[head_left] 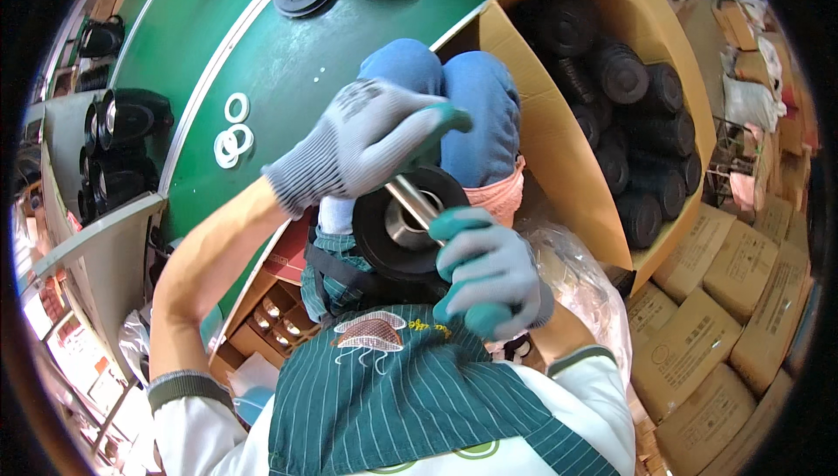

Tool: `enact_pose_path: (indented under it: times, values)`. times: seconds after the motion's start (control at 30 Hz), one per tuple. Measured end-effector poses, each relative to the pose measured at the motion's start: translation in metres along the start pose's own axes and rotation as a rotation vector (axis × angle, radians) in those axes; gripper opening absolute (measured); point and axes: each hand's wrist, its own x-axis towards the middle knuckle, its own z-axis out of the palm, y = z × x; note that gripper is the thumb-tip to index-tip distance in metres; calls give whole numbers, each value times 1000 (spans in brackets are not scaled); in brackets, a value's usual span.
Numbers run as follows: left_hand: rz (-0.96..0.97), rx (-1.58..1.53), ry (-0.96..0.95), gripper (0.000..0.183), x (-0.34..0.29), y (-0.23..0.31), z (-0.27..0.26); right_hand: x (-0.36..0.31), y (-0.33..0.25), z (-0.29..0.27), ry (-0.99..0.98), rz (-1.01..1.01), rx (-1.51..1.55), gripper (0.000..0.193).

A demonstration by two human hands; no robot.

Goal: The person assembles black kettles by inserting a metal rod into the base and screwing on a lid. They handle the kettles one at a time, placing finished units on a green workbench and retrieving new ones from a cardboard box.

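Hands (371,140) (L+R) curled rnd metal rod (413,200)

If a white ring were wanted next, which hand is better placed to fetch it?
Probably the left hand: it sits nearer the white rings than the right hand, though both are at the metal rod.

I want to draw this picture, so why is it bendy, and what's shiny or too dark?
In the head view, the fisheye lens curves straight edges towards the black rim; in that same view, light glints on the metal rod, the lower left looks washed-out white, and black parts inside the cardboard box blend into shadow.
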Motion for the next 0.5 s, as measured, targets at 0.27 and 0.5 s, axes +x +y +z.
enact_pose_path:
  times: [0.27,0.5]
  values:
    - [278,-295,-220,41,56,-39,32,42,-21,34,-673,443,-299,30]
    - [268,-648,-698,35,89,-14,84,103,5,69,-795,231,-473,32]
